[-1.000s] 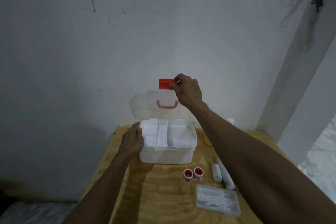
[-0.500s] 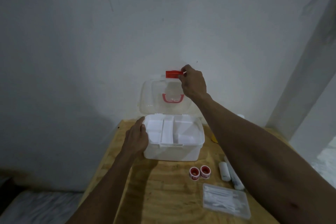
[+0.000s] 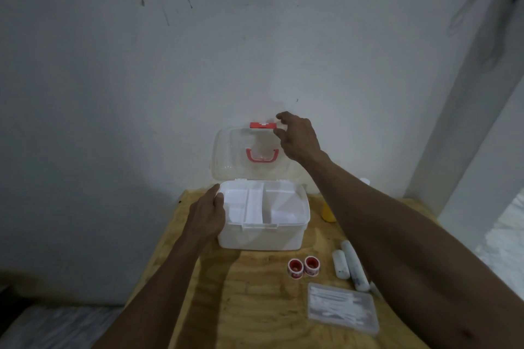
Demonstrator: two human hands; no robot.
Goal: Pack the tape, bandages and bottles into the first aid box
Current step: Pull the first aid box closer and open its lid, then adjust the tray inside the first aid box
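The white first aid box (image 3: 262, 236) stands at the back of the wooden table (image 3: 255, 306), its clear lid (image 3: 226, 156) raised upright against the wall, red latch (image 3: 262, 125) on top. A white divided tray sits inside. My left hand (image 3: 208, 214) grips the box's left rim. My right hand (image 3: 297, 136) hovers at the latch, fingers apart and just off it. Two red tape rolls (image 3: 303, 266) lie in front of the box, two white bandage rolls (image 3: 348, 263) right of them. An orange bottle (image 3: 327, 212) shows partly behind my right forearm.
A flat clear case of cotton swabs (image 3: 343, 307) lies near the front right of the table. The wall rises directly behind the box, and a white pillar (image 3: 467, 150) stands at the right. The table's left edge runs beside my left forearm.
The lid has swung from half raised to fully upright. My right hand has let go of the red latch and spread its fingers. The left hand stays on the box rim.
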